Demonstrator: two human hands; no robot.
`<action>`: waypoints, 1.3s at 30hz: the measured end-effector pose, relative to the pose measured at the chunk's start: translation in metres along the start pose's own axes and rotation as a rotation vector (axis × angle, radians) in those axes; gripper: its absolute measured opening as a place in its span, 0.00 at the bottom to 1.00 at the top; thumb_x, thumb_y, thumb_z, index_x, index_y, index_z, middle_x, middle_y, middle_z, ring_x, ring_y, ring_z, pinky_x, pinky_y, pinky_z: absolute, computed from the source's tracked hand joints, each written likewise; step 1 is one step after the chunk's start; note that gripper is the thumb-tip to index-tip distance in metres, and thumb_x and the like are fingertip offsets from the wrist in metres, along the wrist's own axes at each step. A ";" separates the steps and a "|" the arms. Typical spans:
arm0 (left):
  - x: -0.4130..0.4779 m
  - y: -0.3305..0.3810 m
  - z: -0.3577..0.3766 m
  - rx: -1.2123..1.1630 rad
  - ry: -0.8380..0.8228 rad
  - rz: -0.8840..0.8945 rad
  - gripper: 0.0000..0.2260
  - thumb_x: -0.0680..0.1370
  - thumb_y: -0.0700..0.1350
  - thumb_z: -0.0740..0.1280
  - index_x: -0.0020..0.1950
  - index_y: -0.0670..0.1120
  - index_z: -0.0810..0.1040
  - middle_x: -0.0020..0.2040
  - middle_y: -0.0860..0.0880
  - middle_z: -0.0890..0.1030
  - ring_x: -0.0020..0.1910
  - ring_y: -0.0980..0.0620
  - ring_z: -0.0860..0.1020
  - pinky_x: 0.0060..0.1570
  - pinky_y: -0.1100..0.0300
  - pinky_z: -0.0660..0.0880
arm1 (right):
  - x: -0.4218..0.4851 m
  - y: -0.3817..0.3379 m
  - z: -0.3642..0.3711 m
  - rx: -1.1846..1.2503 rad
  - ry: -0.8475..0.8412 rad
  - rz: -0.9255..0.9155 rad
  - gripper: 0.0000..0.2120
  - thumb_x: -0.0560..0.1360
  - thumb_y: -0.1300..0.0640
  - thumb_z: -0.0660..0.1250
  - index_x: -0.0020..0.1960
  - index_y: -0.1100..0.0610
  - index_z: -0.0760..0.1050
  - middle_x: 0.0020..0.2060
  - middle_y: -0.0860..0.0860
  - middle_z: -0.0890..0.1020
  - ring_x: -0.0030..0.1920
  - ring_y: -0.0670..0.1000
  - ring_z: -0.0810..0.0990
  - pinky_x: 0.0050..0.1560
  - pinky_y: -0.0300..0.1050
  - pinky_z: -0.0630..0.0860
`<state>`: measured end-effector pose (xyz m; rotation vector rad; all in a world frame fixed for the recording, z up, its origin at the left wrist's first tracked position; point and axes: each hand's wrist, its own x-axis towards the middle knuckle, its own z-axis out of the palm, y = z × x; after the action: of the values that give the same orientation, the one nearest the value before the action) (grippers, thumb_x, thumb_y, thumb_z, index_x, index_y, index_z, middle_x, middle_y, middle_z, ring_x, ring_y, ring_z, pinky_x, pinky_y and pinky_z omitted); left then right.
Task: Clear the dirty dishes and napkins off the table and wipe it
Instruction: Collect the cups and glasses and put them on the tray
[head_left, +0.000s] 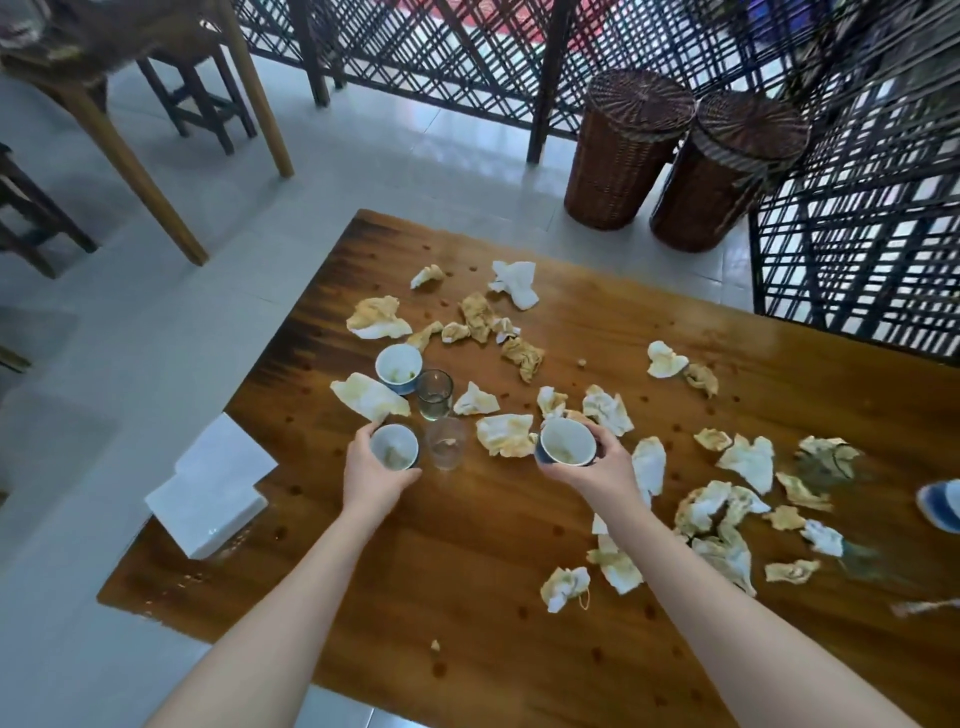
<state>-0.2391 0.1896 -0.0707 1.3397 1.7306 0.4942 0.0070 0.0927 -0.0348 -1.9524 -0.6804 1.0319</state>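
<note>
My left hand (371, 475) grips a small blue-and-white cup (395, 446) with residue inside, near the table's left edge. My right hand (597, 467) holds a second, similar cup (566, 440), tilted and slightly raised. A third cup (397, 366) stands further back, beside a green-tinted glass (434, 394). A clear glass (445, 442) stands between my hands. Several crumpled, stained napkins (506, 434) lie scattered across the wooden table (467, 545). A blue-rimmed dish (943, 506) shows at the right edge.
A white folded cloth or napkin stack (213, 488) overhangs the table's left edge. Two wicker baskets (623, 150) stand on the floor beyond the table, against a dark lattice screen (857, 249). Another wooden table and stools (156, 104) are at the far left.
</note>
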 end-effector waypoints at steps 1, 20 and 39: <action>-0.001 -0.001 -0.001 0.023 0.014 0.012 0.38 0.66 0.41 0.80 0.72 0.47 0.66 0.68 0.46 0.71 0.66 0.46 0.71 0.64 0.52 0.70 | 0.000 0.001 -0.002 0.000 0.006 0.005 0.34 0.60 0.58 0.82 0.58 0.45 0.68 0.55 0.45 0.74 0.55 0.47 0.74 0.44 0.32 0.72; -0.096 0.008 0.026 0.066 0.027 0.138 0.36 0.66 0.48 0.79 0.69 0.49 0.67 0.64 0.47 0.70 0.58 0.52 0.70 0.58 0.55 0.73 | -0.078 0.054 -0.081 0.046 0.141 -0.047 0.35 0.58 0.55 0.82 0.59 0.43 0.68 0.50 0.38 0.73 0.50 0.43 0.74 0.41 0.32 0.72; -0.335 0.076 0.238 -0.004 -0.301 0.410 0.33 0.64 0.49 0.80 0.66 0.48 0.72 0.60 0.49 0.74 0.59 0.50 0.74 0.59 0.53 0.74 | -0.231 0.205 -0.319 0.139 0.445 -0.033 0.33 0.58 0.55 0.82 0.58 0.46 0.70 0.48 0.38 0.75 0.48 0.41 0.76 0.40 0.29 0.72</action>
<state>0.0137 -0.1381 -0.0135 1.6801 1.2142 0.4907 0.1748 -0.3173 -0.0038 -1.9485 -0.3789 0.5756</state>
